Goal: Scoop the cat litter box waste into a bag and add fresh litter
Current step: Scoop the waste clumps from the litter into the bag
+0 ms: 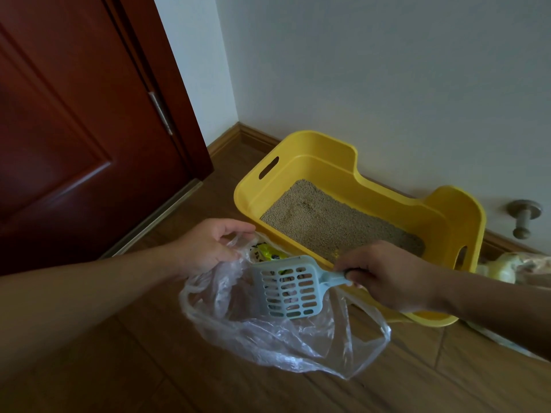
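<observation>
Pinching one bag (268, 332) with left-hand fingers (232, 226), the person grips one scoop (290, 289) with right-hand fingers (362, 271).

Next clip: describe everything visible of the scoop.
The scoop is pale blue and looks like plastic. It has a broad pan with rows of slots, raised side walls and a narrow handle. The right hand grips the handle and hides most of it. The pan is held over the mouth of the clear bag, whose edge the left hand holds, just in front of the yellow litter box. The bag's contents show through the slots. Whether the pan touches the bag cannot be told.
</observation>
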`<state>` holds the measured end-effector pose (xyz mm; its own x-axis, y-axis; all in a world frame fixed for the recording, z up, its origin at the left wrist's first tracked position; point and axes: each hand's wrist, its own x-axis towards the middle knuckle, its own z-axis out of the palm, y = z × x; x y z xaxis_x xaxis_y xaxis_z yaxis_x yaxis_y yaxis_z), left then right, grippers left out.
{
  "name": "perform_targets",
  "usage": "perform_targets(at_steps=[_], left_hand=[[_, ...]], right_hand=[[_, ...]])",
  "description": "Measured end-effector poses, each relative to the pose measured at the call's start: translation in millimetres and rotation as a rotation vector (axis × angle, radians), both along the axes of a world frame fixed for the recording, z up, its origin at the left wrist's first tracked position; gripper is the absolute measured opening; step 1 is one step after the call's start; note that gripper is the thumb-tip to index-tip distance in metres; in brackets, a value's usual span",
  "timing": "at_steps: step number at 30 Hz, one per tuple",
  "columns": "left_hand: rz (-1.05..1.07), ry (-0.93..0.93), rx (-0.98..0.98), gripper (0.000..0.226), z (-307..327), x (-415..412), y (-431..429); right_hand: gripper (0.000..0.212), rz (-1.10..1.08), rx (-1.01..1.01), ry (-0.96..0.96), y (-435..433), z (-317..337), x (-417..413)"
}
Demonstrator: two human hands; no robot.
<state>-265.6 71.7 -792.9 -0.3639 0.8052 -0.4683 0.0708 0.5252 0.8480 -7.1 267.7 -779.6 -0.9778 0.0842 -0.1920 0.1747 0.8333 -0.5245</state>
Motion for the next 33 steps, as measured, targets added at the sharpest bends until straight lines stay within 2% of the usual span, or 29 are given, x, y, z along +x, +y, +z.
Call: perform_targets(at_steps=[4, 9, 17, 24, 27, 33], left_hand=[[0.024, -0.044, -0.002, 0.057, -0.7, 1.0, -0.3], [0.017, -0.011, -0.004, 0.058, -2.1, 0.4, -0.6], [0.059, -0.072, 0.043, 0.057, 3.7, 4.6, 4.3], [0.082, -0.154, 0.068, 0.058, 12.1, 8.6, 9.6], [0.065, -0.133, 0.069, 0.059, 16.3, 10.9, 10.7], [0.034, -0.117, 0.088, 0.056, 16.0, 15.2, 17.1]], right_hand=[[0.019, -0.029, -0.026, -0.007, -0.1, -0.4, 0.1], [0.024, -0.222, -0.182, 0.078, 5.1, 9.6, 4.5], [0.022, -0.343, -0.090, 0.189, 17.7, 23.9, 20.1], [0.028, -0.468, -0.044, 0.139, 21.8, 26.3, 28.4], [0.028, -0.526, -0.008, 0.105, 29.3, 24.7, 30.3], [0.021, -0.691, 0.135, -0.074, 53.7, 11.9, 32.4]])
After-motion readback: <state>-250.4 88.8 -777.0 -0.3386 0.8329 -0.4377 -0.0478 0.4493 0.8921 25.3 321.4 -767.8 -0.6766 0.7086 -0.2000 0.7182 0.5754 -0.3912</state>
